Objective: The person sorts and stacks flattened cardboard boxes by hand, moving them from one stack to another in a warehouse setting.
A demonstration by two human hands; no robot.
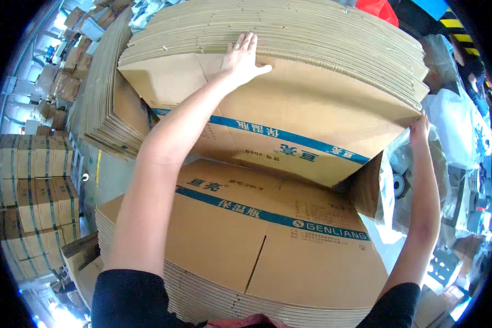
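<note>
A thick stack of flattened brown cartons (322, 101) with blue printed bands leans at a slant across the upper middle. My left hand (240, 63) rests on its top edge, fingers stretched over the layered edges and thumb out to the side. My right hand (419, 126) has its fingers curled round the right corner of the front carton, partly hidden there. Below, between my forearms, a second stack of flattened cartons (311, 268) lies flat, with a blue band across its top sheet.
Another flattened-carton stack (106, 104) stands upright at the left. Packed boxes (38, 202) are piled on the far left. White plastic-wrapped bundles (456, 128) crowd the right. A red item (377, 11) and yellow-black striping (456, 30) show at the back. Part of a person (473, 79) appears at the upper right.
</note>
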